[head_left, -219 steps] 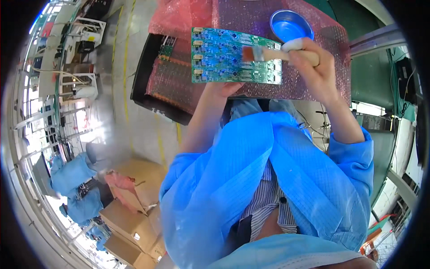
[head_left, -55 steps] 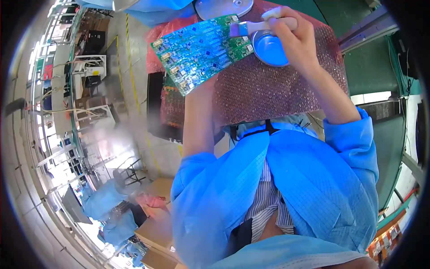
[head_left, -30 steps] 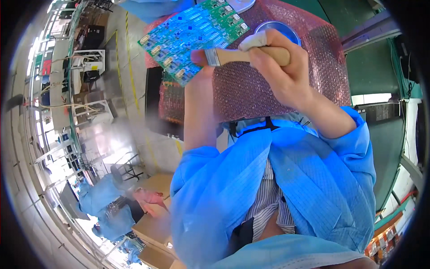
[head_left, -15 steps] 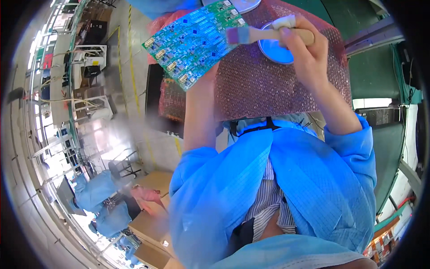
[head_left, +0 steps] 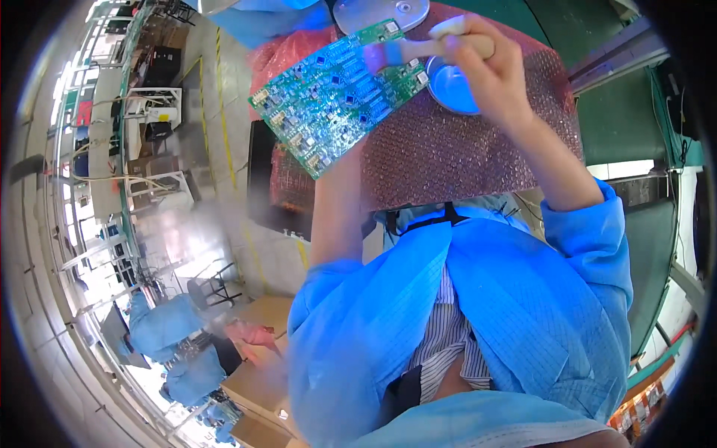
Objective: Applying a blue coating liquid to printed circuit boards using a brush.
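A green circuit board [head_left: 328,104] with rows of small parts is held tilted over the bench, lit blue in places. My left hand [head_left: 349,153] supports it from below; the board hides its fingers, and only the wrist area shows. In my right hand [head_left: 497,78] is a flat brush [head_left: 414,50] with a pale wooden handle, gripped between thumb and fingers. White covers sit on a fingertip or two of that hand. The bristles are over the board's upper right part and seem to touch it. Just below the brush handle stands a round dish [head_left: 455,93] glowing blue inside.
Pink bubble wrap [head_left: 463,153] covers the bench under the board and dish. A silvery metal base [head_left: 382,13] stands at the far edge. Cardboard boxes [head_left: 258,388] are at lower left, near other people in blue coats [head_left: 160,325]. A green surface [head_left: 620,127] lies to the right.
The board has shifted nearer to me and slightly right. My right hand has moved left and a little away, taking the bristles from the board's right edge farther over its face.
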